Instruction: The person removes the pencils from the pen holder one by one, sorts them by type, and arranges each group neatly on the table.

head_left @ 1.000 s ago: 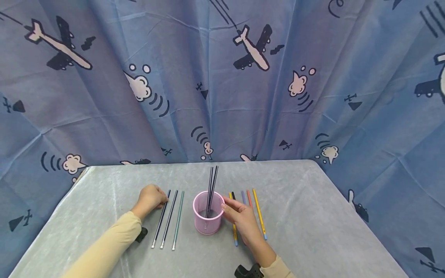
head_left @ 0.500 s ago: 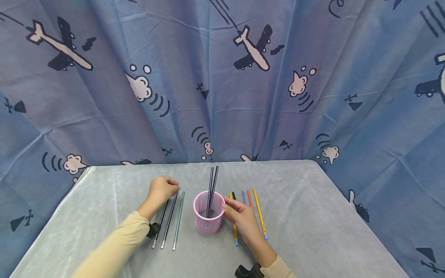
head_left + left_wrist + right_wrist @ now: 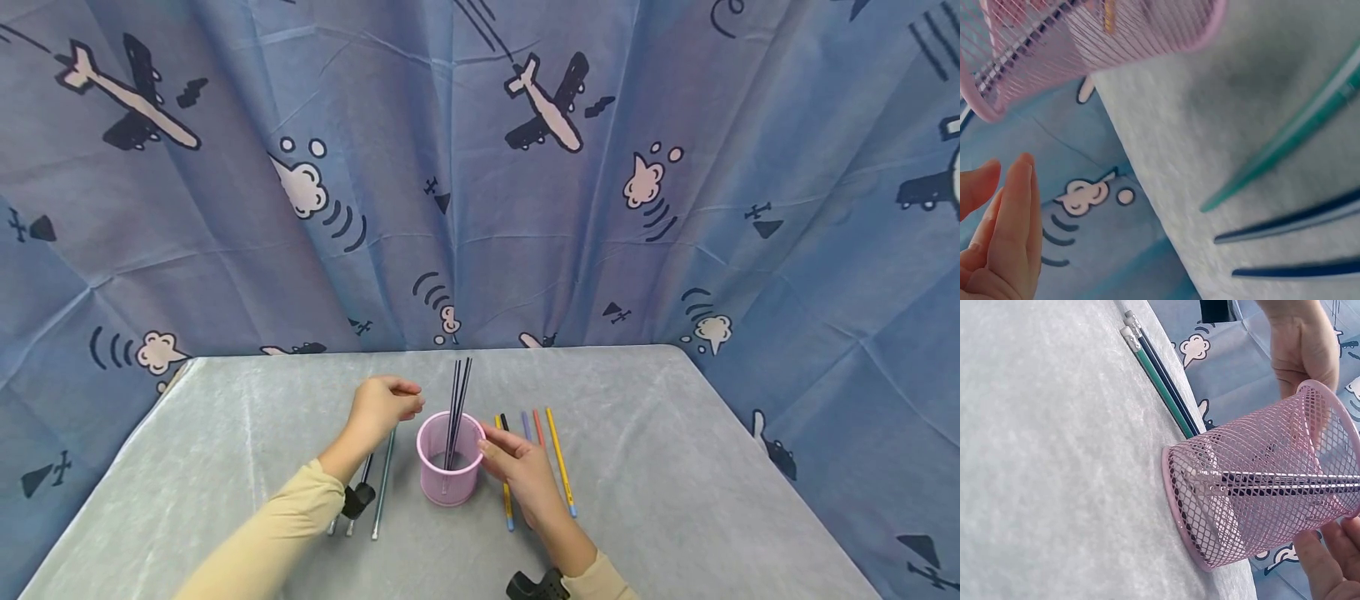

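Note:
A pink mesh pencil cup (image 3: 448, 487) stands upright on the table, with dark pencils (image 3: 457, 400) leaning inside it. My right hand (image 3: 528, 479) holds the cup's right side near the rim, thumb toward me. In the right wrist view, fingertips (image 3: 1313, 550) lie against the mesh. My left hand (image 3: 384, 408) hovers just left of the cup, its fingers extended and nothing between them. Below that hand lie a green pencil (image 3: 385, 487) and two dark blue pencils, partly hidden by the left wrist. The green pencil (image 3: 1285, 144) also shows in the left wrist view.
Right of the cup lie several pencils, among them a yellow pencil (image 3: 561, 467), a red pencil (image 3: 538, 427) and a purple pencil (image 3: 526, 425); the right hand partly covers them. A blue curtain (image 3: 480, 208) with airplane prints hangs behind the grey-covered table (image 3: 675, 483).
My left hand has moved right, from over the leftmost blue pencil past the blue and green pencils to beside the cup. The right hand and the cup have stayed in place.

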A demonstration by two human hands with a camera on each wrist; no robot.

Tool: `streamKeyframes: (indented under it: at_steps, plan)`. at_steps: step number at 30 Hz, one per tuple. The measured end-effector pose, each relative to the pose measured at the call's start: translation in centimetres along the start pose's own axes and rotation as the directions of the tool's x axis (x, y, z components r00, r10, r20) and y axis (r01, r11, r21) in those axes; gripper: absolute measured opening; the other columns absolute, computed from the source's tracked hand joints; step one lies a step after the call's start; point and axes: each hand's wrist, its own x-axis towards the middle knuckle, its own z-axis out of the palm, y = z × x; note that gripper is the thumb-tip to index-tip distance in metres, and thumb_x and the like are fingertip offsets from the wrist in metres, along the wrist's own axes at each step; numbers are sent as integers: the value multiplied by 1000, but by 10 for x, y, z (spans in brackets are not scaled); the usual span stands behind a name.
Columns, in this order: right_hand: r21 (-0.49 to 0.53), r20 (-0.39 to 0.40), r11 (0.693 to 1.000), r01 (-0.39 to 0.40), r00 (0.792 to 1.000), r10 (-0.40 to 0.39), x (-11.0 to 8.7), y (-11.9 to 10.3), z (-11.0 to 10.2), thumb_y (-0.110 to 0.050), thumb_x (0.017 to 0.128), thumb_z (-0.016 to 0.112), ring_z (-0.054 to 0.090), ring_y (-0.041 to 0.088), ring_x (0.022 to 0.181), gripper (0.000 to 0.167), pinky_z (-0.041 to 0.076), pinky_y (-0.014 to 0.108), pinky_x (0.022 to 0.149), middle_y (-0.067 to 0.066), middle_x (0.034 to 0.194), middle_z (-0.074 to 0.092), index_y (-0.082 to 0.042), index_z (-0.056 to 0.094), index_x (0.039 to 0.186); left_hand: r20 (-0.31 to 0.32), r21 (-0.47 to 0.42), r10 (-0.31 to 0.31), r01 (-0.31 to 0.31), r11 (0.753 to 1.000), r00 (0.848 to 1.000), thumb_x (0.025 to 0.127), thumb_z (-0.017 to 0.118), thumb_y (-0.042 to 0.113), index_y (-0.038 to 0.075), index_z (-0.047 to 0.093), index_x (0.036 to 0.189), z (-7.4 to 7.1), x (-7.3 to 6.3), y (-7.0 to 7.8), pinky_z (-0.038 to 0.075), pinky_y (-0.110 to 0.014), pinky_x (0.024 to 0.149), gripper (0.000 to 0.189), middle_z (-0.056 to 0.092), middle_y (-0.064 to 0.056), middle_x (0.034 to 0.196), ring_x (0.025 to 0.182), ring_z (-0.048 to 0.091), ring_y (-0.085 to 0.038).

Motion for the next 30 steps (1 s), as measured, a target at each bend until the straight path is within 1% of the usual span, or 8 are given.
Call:
streamKeyframes:
  at_steps: [3, 8, 10, 14, 16, 19, 23, 30]
  plan:
    - [-5, 7, 1000, 10, 1000, -10, 0, 0, 0, -14, 95, 67, 70, 17, 106, 45, 60, 26, 89, 25, 129, 64, 10, 58, 131, 3, -5, 10, -10, 1000, 1000, 84, 71, 0, -6, 74, 95, 4, -1, 3, 64, -29, 70, 13, 75, -20, 88, 74, 74, -18]
    - [-3, -7, 1000, 3, 1000, -4, 0, -1, 0, -12, 94, 68, 71, 17, 105, 43, 60, 27, 89, 25, 129, 65, 9, 59, 130, 7, -27, 32, -31, 999, 999, 83, 71, -2, -7, 73, 94, 9, -2, 7, 64, -28, 69, 12, 75, -21, 88, 74, 73, -18]
    - [0, -14, 1000, -1, 1000, 1, 0, -1, 0, -12, 94, 68, 71, 18, 106, 42, 60, 27, 89, 25, 129, 65, 8, 60, 130, 9, -33, 43, -43, 999, 999, 84, 71, -1, -7, 73, 95, 11, -3, 8, 64, -29, 70, 13, 75, -21, 89, 76, 74, -20]
    - [-7, -16, 1000, -4, 1000, 4, 0, -1, 0, -12, 94, 68, 70, 23, 110, 42, 60, 28, 90, 24, 129, 65, 7, 61, 130, 10, -23, 70, -70, 997, 997, 84, 72, 1, -7, 73, 99, 15, -4, 9, 64, -31, 72, 17, 75, -21, 91, 82, 75, -30]
    - [-7, -16, 1000, -8, 1000, 8, 0, -1, 0, -13, 94, 68, 69, 24, 111, 42, 60, 27, 90, 23, 130, 65, 6, 61, 130, 12, -11, 84, -84, 996, 996, 84, 73, 2, -6, 72, 101, 17, -4, 10, 64, -32, 72, 19, 75, -21, 93, 84, 75, -32]
    - [1, -15, 1000, -11, 1000, 11, 1, 0, 0, -13, 94, 68, 69, 22, 110, 42, 60, 26, 89, 24, 129, 65, 7, 60, 131, 14, -2, 86, -86, 996, 996, 84, 74, 4, -5, 72, 105, 20, -4, 11, 64, -31, 72, 23, 75, -20, 97, 82, 75, -28]
    - [15, -16, 1000, -17, 1000, 18, 1, 0, 0, -12, 94, 68, 69, 19, 108, 43, 60, 25, 88, 24, 129, 64, 7, 60, 131, 20, -14, 82, -81, 997, 996, 85, 74, 6, -4, 72, 108, 23, -4, 13, 64, -30, 73, 25, 75, -18, 100, 81, 74, -22]
    - [2, -13, 1000, -20, 1000, 20, 0, -1, 0, -13, 94, 68, 69, 21, 109, 42, 60, 26, 89, 23, 129, 65, 6, 61, 130, 25, -52, 92, -90, 995, 995, 86, 73, 4, -5, 72, 108, 28, -5, 17, 64, -30, 72, 24, 75, -19, 99, 82, 74, -22]
